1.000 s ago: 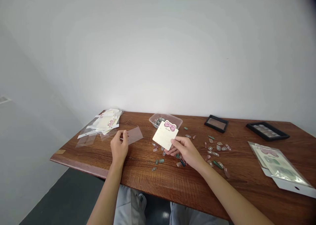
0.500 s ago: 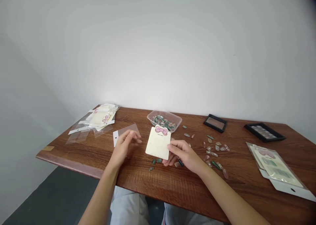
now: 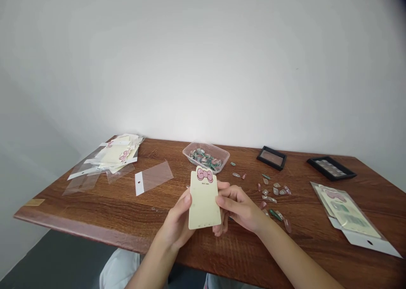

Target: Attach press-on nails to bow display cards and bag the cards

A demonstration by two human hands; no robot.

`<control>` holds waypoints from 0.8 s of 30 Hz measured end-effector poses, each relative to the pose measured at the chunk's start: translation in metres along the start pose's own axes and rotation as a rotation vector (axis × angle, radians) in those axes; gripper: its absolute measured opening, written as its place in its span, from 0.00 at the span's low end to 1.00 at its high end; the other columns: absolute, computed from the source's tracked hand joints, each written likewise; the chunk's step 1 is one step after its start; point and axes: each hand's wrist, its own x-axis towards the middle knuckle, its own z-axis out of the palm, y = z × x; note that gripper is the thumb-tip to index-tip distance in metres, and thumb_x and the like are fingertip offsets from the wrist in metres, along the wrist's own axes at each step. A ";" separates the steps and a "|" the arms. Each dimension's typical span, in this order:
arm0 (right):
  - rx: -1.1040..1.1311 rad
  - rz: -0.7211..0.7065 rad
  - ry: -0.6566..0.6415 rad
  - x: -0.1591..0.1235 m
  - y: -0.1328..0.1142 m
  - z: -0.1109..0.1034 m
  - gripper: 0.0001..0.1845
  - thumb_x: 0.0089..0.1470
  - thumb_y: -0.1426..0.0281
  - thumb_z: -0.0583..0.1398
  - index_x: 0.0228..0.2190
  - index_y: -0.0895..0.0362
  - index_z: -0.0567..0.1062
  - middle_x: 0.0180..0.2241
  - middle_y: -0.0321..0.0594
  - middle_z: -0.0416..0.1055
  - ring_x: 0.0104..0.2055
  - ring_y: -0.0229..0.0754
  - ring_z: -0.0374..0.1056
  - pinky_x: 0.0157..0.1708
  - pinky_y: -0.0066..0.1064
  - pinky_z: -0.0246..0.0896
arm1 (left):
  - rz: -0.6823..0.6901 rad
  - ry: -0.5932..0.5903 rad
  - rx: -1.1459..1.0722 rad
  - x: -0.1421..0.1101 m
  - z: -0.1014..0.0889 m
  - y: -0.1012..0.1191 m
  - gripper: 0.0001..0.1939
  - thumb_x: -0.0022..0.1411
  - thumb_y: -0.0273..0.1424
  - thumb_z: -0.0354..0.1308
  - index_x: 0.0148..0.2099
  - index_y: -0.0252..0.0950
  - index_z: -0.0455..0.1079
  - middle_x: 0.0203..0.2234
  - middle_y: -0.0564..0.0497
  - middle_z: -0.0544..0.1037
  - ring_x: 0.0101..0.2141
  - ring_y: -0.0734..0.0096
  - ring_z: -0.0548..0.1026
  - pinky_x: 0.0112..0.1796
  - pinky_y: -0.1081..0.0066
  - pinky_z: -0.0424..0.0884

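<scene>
My left hand (image 3: 176,223) and my right hand (image 3: 236,208) both grip a cream rectangular display card (image 3: 204,204) from its long sides, holding it up above the table. A pink bow is printed at the card's top, and its back is hidden by the card's face. My left thumb rests on the card's left edge. My right fingers pass behind its right edge. A clear plastic bag with a white punched header (image 3: 152,178) lies flat to the left of my hands, touching neither.
A pile of cards and clear bags (image 3: 114,158) lies at the left of the wooden table (image 3: 95,206). A clear tub of small glossy pieces (image 3: 206,157) stands behind the card. Loose pink and green nail-like pieces (image 3: 272,196) lie to the right, near black frames (image 3: 271,158) and a packaged card (image 3: 347,217).
My left hand has moved right from above the clear bag and joined my right hand on the card. The card now stands more upright, and the view has shifted.
</scene>
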 end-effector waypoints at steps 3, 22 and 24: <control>-0.125 -0.014 0.044 -0.002 0.000 0.000 0.33 0.60 0.41 0.52 0.27 0.59 0.75 0.24 0.47 0.79 0.23 0.44 0.76 0.22 0.30 0.68 | 0.028 0.065 -0.043 -0.003 0.007 0.016 0.29 0.60 0.52 0.57 0.52 0.34 0.77 0.49 0.38 0.80 0.50 0.40 0.77 0.50 0.52 0.73; -1.210 0.042 0.558 0.014 0.021 -0.023 0.06 0.63 0.69 0.57 0.37 0.52 0.75 0.35 0.40 0.72 0.39 0.46 0.71 0.39 0.37 0.65 | -0.105 0.663 -0.410 -0.016 -0.051 0.032 0.32 0.59 0.41 0.53 0.65 0.39 0.66 0.55 0.34 0.78 0.54 0.35 0.76 0.44 0.42 0.78; -1.213 0.061 0.548 0.014 0.022 -0.027 0.06 0.63 0.69 0.58 0.39 0.52 0.76 0.36 0.40 0.72 0.39 0.46 0.71 0.40 0.38 0.65 | -0.114 0.666 -0.415 -0.015 -0.049 0.032 0.32 0.61 0.43 0.53 0.65 0.39 0.66 0.55 0.34 0.77 0.53 0.35 0.76 0.41 0.44 0.79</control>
